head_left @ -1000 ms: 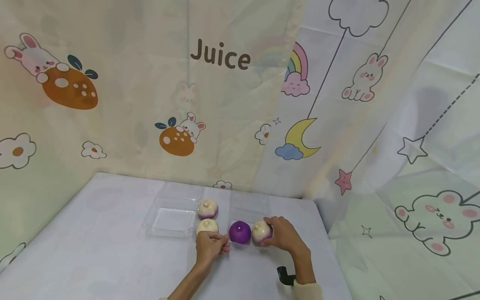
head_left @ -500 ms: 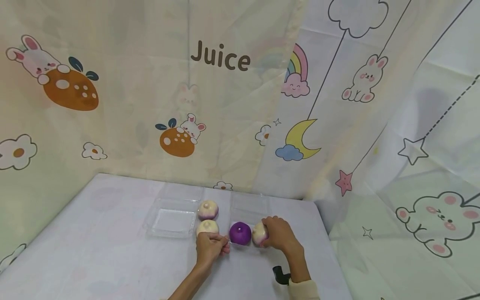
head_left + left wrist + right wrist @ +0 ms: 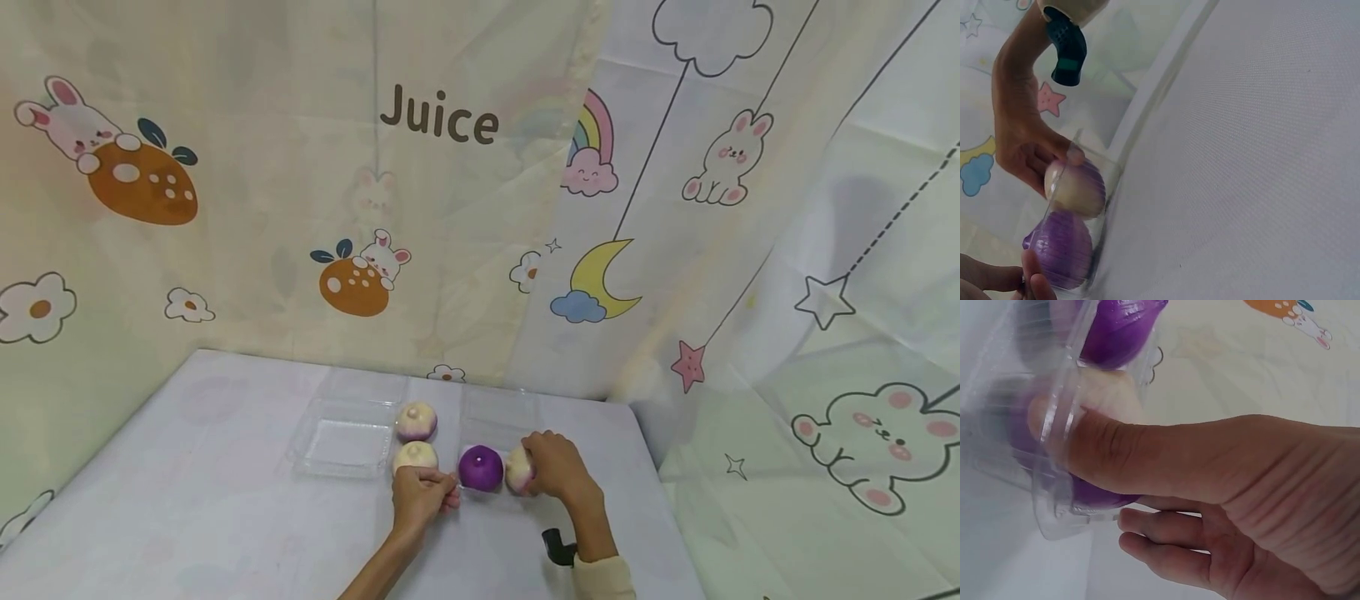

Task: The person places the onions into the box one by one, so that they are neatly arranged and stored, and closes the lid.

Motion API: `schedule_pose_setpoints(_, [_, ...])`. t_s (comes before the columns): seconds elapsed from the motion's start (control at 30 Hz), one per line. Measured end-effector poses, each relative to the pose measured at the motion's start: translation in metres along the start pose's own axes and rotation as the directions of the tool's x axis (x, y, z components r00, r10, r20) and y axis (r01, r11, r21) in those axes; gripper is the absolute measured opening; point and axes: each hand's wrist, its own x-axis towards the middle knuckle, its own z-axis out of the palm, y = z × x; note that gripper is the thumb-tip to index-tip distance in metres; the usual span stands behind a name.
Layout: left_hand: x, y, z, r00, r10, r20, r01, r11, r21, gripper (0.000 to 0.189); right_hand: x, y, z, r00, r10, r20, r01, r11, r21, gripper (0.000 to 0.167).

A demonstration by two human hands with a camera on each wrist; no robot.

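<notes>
In the head view, a clear plastic box with its lid folded back holds a purple onion and a cream-and-purple onion side by side. My right hand grips the cream-and-purple onion at the box's right end. In the right wrist view, its thumb lies against that onion, partly behind the clear wall. My left hand pinches the box's rim at the left end, beside the purple onion. The left wrist view shows its fingertips at the box's edge.
Two more cream-and-purple onions, a rear one and a front one, stand left of the box, the front one partly behind my left hand. Further left lies a second open clear box. Printed curtains surround the white table.
My right hand has shifted slightly left and further over the cream-and-purple onion, covering more of it. The left hand keeps its place at the box's rim.
</notes>
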Motion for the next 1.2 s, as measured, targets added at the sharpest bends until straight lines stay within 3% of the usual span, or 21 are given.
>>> schedule_pose_setpoints(0.43, [0.000, -0.001, 0.001, 1.000, 0.000, -0.005, 0.000, 1.000, -0.005, 0.015, 0.003, 0.008, -0.007, 1.000, -0.003, 0.022, 0.002, 0.999, 0.043, 0.068])
schedule_pose_setpoints(1.2, [0.001, -0.003, 0.001, 1.000, -0.002, -0.008, 0.002, 1.000, -0.007, 0.014, 0.006, 0.012, -0.008, 1.000, -0.006, 0.028, 0.004, 0.996, 0.087, 0.075])
